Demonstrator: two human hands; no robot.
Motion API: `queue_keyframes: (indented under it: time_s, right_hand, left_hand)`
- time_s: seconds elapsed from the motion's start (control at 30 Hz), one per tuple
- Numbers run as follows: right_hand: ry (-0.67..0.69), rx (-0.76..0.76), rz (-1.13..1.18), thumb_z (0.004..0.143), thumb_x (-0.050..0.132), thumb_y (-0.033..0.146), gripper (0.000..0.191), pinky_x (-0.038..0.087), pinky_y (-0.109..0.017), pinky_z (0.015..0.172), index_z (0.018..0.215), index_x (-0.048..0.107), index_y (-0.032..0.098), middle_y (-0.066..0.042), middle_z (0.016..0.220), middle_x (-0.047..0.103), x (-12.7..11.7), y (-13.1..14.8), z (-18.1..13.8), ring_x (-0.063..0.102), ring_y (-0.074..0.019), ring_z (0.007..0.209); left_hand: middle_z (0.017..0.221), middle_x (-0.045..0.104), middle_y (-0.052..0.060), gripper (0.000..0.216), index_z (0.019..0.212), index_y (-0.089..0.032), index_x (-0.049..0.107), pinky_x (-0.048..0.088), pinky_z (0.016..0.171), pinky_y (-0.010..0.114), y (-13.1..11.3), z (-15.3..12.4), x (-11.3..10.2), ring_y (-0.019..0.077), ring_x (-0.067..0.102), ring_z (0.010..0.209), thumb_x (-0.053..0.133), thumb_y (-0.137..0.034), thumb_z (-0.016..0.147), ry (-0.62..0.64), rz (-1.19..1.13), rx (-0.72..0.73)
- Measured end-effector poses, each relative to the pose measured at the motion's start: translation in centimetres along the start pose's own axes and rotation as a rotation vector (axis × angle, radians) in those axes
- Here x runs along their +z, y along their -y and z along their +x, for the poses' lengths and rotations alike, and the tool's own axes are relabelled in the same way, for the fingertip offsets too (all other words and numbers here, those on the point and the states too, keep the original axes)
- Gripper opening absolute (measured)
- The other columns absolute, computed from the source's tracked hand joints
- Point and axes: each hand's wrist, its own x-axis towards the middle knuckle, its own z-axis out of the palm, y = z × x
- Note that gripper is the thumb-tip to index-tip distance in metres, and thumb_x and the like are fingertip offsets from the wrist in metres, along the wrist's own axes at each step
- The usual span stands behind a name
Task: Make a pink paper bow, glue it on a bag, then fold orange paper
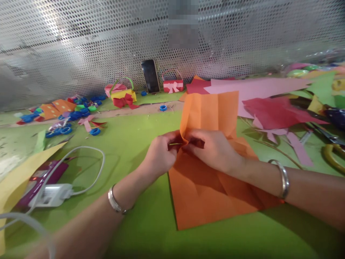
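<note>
An orange sheet of paper (199, 194) with crease lines lies on the green table (126, 144). Its far part stands up, bent toward the back. My left hand (161, 153) pinches the left edge of the paper at the bend. Close beside it, my right hand (212, 149) pinches the same fold with thumb and fingers. The fingertips of both hands nearly meet there, and part of the fold is hidden behind them.
A white charger (54, 195) with a looping cable sits at the left. Small paper bags, one yellow (124, 97) and one red (173, 85), stand at the back by a phone (150, 76). Pink and red paper (280, 113) and scissors (334, 154) lie right.
</note>
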Motion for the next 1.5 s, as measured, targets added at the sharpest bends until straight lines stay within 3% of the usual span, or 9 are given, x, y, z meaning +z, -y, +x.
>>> queue_keyframes:
  time_s: [0.2,0.53,0.7,0.87,1.0,1.1,1.17,1.4,1.5]
  right_hand:
    - [0.008,-0.047,0.069,0.079,0.055,0.009,0.018,0.051,-0.024,0.07,0.09,0.062,0.02,0.001,0.086,0.073,0.1,-0.5,0.2,0.068,-0.0135,0.078]
    - [0.021,-0.066,0.065,0.076,0.048,-0.002,0.031,0.055,-0.025,0.075,0.093,0.064,0.02,-0.001,0.091,0.073,0.2,-1.0,0.2,0.069,-0.0141,0.084]
    - [0.055,-0.08,0.056,0.073,0.045,-0.005,0.04,0.055,-0.024,0.076,0.099,0.063,0.018,-0.002,0.096,0.073,0.0,-1.1,0.0,0.068,-0.0135,0.087]
    - [0.071,-0.064,0.054,0.073,0.045,-0.005,0.044,0.055,-0.026,0.081,0.107,0.062,0.018,-0.004,0.107,0.072,0.2,-1.4,0.0,0.068,-0.0144,0.094]
    - [0.055,-0.048,0.015,0.074,0.048,-0.002,0.04,0.055,-0.029,0.079,0.106,0.063,0.018,-0.005,0.103,0.071,0.3,-1.7,0.1,0.067,-0.0162,0.091]
    - [0.023,-0.044,-0.043,0.075,0.051,0.001,0.03,0.052,-0.034,0.083,0.095,0.066,0.018,-0.008,0.101,0.066,0.3,-1.9,0.2,0.063,-0.0195,0.094]
    - [0.017,-0.043,-0.074,0.078,0.053,0.005,0.023,0.051,-0.036,0.085,0.09,0.068,0.018,-0.009,0.098,0.064,0.3,-2.1,0.3,0.062,-0.0208,0.094]
    - [0.045,-0.04,-0.126,0.08,0.055,0.008,0.023,0.05,-0.034,0.078,0.094,0.071,0.017,-0.008,0.093,0.062,0.4,-2.3,0.3,0.061,-0.0198,0.086]
    - [0.049,-0.051,-0.123,0.079,0.055,0.005,0.025,0.049,-0.032,0.076,0.094,0.07,0.016,-0.007,0.092,0.063,0.4,-2.3,0.3,0.061,-0.0182,0.083]
  left_hand:
    - [0.075,0.073,0.001,0.034,0.074,-0.014,0.071,0.053,0.07,0.026,-0.4,-0.1,-0.2,0.0169,0.068,0.074,0.044,0.001,0.06,-0.056,0.073,-0.038]
    - [0.067,0.066,0.0,0.009,0.067,-0.018,0.064,0.052,0.072,0.029,0.1,0.4,-0.7,0.017,0.064,0.071,0.056,-0.019,0.071,-0.12,-0.119,-0.159]
    - [0.06,0.058,-0.001,0.031,0.063,-0.021,0.055,0.051,0.065,0.029,-0.2,0.2,-1.3,0.0164,0.06,0.065,0.06,-0.046,0.08,-0.14,-0.122,-0.181]
    - [0.073,0.068,0.002,0.011,0.074,-0.018,0.065,0.052,0.068,0.031,-0.1,0.3,-1.7,0.0201,0.065,0.074,0.069,-0.023,0.065,-0.083,0.19,-0.164]
    - [0.079,0.072,0.003,0.045,0.108,-0.016,0.067,0.053,0.069,0.031,-0.5,0.3,-2.2,0.0205,0.068,0.075,0.067,-0.017,0.063,-0.084,0.168,-0.186]
    - [0.071,0.071,-0.001,0.097,0.148,-0.019,0.031,0.051,0.061,0.028,-0.7,0.2,-2.5,0.0193,0.068,0.066,0.071,-0.014,0.061,-0.16,0.184,-0.207]
    - [0.068,0.07,-0.002,0.107,0.153,-0.022,0.017,0.049,0.057,0.026,-0.8,0.2,-2.5,0.0175,0.066,0.061,0.071,-0.013,0.061,-0.165,0.212,-0.194]
    - [0.06,0.064,-0.006,0.094,0.148,-0.024,0.035,0.048,0.06,0.026,-1.9,0.0,-2.4,0.0146,0.061,0.057,0.071,-0.01,0.062,-0.234,0.369,-0.112]
    - [0.074,0.071,-0.002,0.074,0.136,-0.025,0.054,0.05,0.063,0.026,-1.8,0.0,-2.5,0.0136,0.06,0.059,0.067,-0.01,0.065,-0.151,0.428,-0.097]
